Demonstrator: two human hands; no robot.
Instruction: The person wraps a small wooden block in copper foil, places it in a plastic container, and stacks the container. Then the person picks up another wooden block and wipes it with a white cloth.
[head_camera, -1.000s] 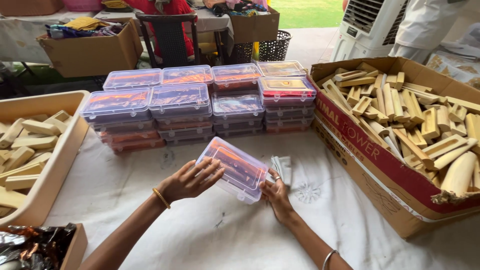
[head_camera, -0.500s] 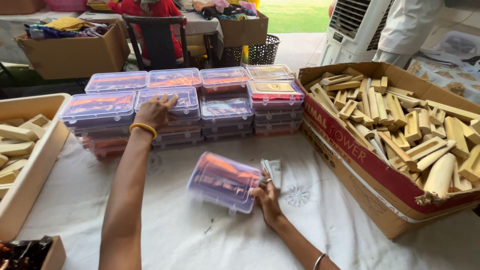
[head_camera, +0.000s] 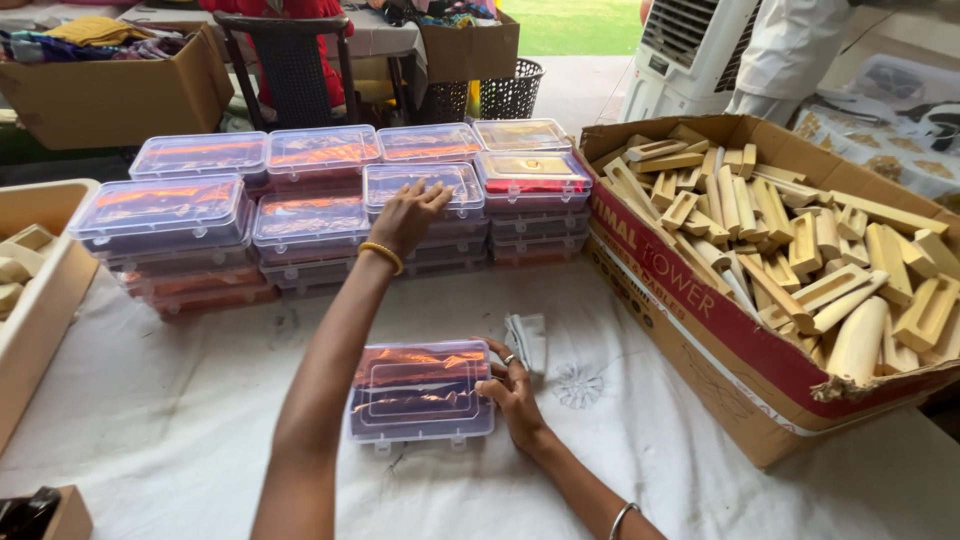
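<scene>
Right hand (head_camera: 512, 392) rests with fingers curled against the right edge of the clear plastic case (head_camera: 420, 390), which now lies flat on the white cloth at lower centre, no longer tilted up. Left hand (head_camera: 408, 213) has let go and reached to the upper centre, fingers spread open on a stacked case (head_camera: 424, 188); whether it presses is unclear. Folded grey cloth (head_camera: 528, 340) lies just beside.
</scene>
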